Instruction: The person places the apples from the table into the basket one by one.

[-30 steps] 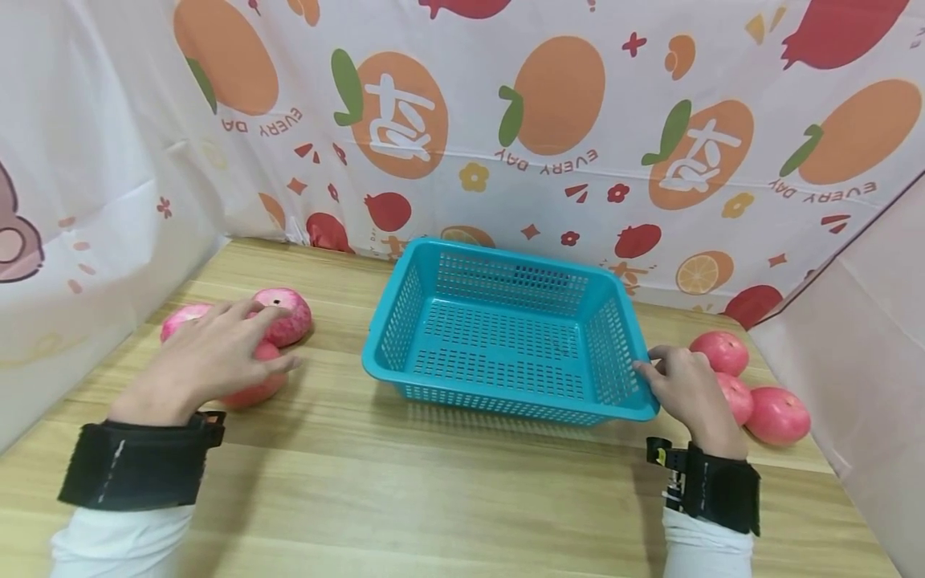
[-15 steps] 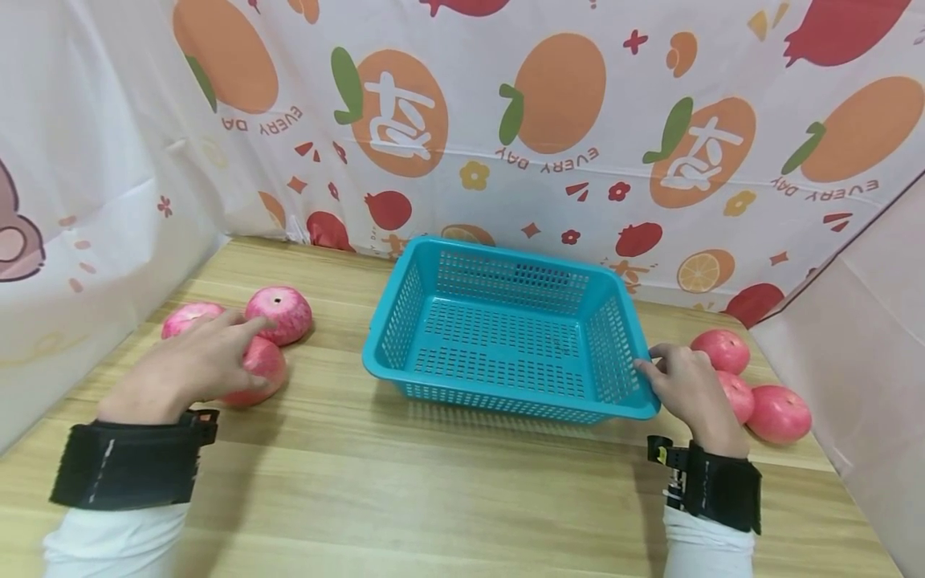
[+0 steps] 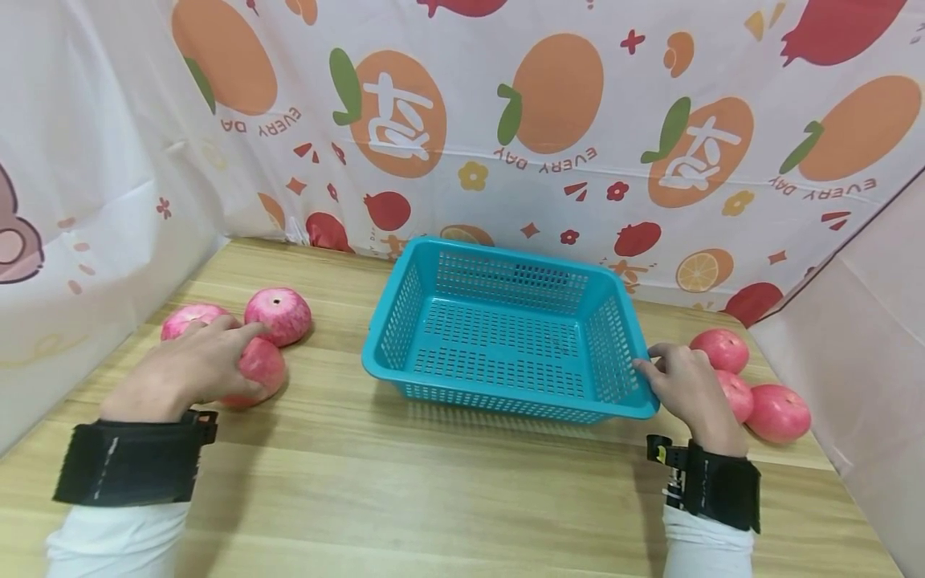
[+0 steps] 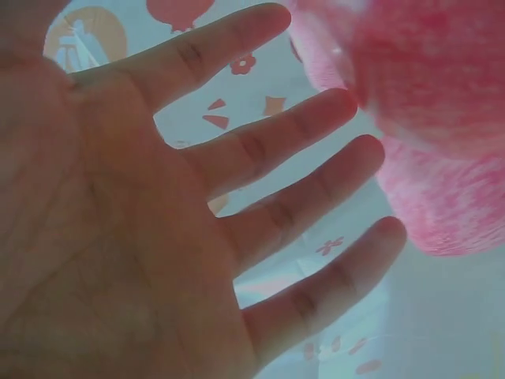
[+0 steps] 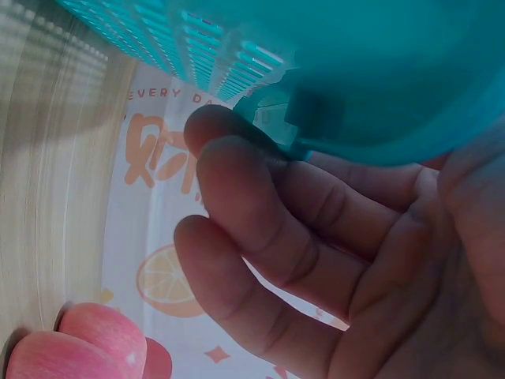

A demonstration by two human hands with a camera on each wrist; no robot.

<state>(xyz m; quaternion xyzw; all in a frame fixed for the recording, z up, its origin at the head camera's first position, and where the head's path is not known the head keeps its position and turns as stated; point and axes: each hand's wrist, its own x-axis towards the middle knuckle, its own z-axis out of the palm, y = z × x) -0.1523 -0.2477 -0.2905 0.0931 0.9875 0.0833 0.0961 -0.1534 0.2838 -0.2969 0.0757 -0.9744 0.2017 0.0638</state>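
Over the pinkish-red apples at the left is my left hand (image 3: 191,361). In the left wrist view its fingers (image 4: 300,122) are straight and spread, with the tips close to the apples; contact is hard to judge. The nearest apple (image 3: 263,369) is partly hidden by this hand. Two more, a streaked apple (image 3: 278,315) and a paler one (image 3: 189,319), sit just behind it. My right hand (image 3: 686,389) grips the right rim of a turquoise plastic basket (image 3: 499,403), thumb on the inner side and curled fingers (image 5: 245,205) under the outside edge. No fruit lies in the basket.
Beside my right hand, three more apples (image 3: 779,414) sit together on the wooden table (image 3: 433,498). A white fruit-print cloth (image 3: 470,104) hangs close behind the basket, and pale sheets stand along both sides.
My left hand has drawn slightly back and left, its thumb shifting from beyond the near apple to its side. The right hand and basket stay where they were.
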